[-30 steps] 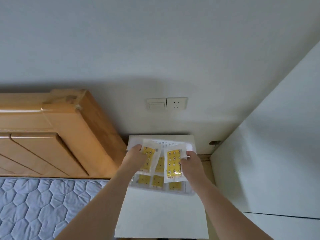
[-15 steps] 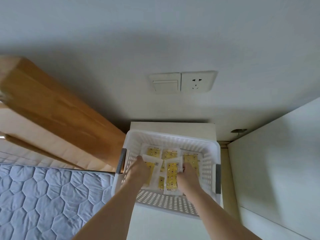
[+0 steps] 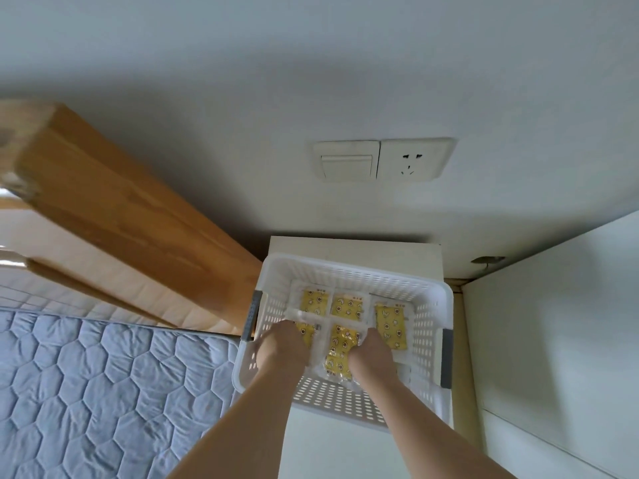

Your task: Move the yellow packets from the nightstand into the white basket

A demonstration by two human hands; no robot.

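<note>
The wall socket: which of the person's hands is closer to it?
Right. The right hand lies in the basket almost straight below the socket; the left hand lies beside it, farther off to the left.

Fingers of left hand (image 3: pixel 284 350) and right hand (image 3: pixel 370 352) hidden behind knuckles, deep in white basket (image 3: pixel 432 295); grip on yellow packets (image 3: pixel 340 354) impossible to judge. Lower parts of two packets covered by hands. Print on packets too small to read. Nightstand (image 3: pixel 352 245) mostly covered by basket. Wooden headboard (image 3: pixel 114 202) blurred and cut off at left edge. Mattress (image 3: pixel 86 392) cropped at bottom-left.
</note>
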